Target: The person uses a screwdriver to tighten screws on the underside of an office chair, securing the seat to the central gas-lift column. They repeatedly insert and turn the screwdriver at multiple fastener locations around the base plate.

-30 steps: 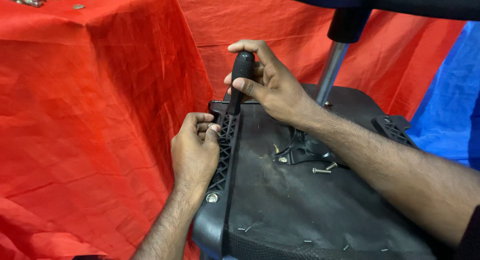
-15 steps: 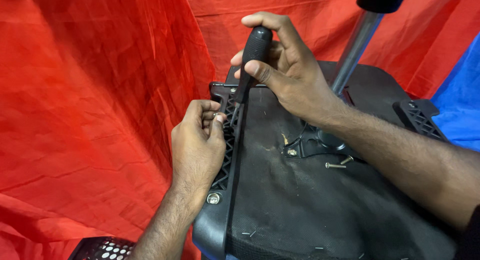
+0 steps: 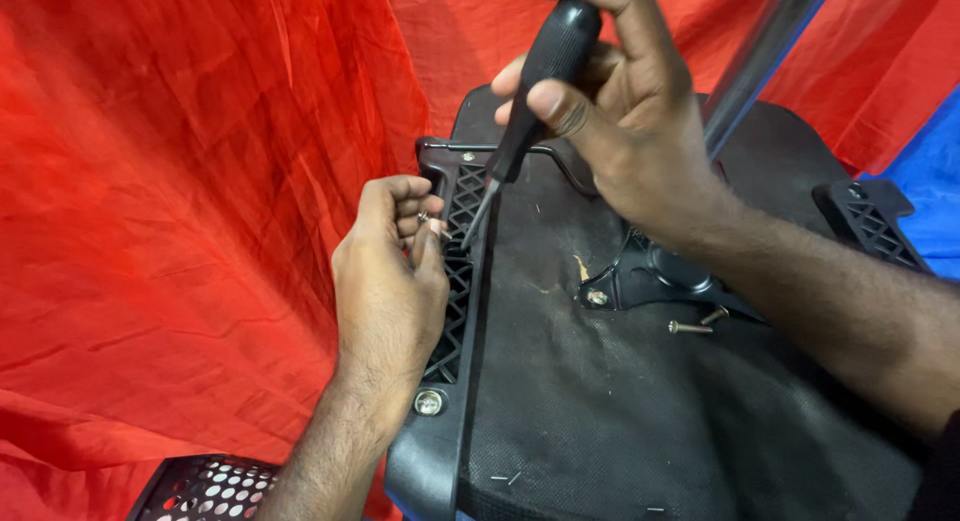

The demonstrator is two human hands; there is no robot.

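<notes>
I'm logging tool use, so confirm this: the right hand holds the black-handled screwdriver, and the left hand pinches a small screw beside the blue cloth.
One detail is wrong. The left hand pinches the small screw beside the red cloth, not blue. The right hand does hold the black-handled screwdriver. The head view shows it.

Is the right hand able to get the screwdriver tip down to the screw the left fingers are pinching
Probably yes. The right hand holds the screwdriver angled down, its tip just beside the small screw pinched in the left hand against the black lattice bracket. Nothing lies between tip and screw.
</notes>
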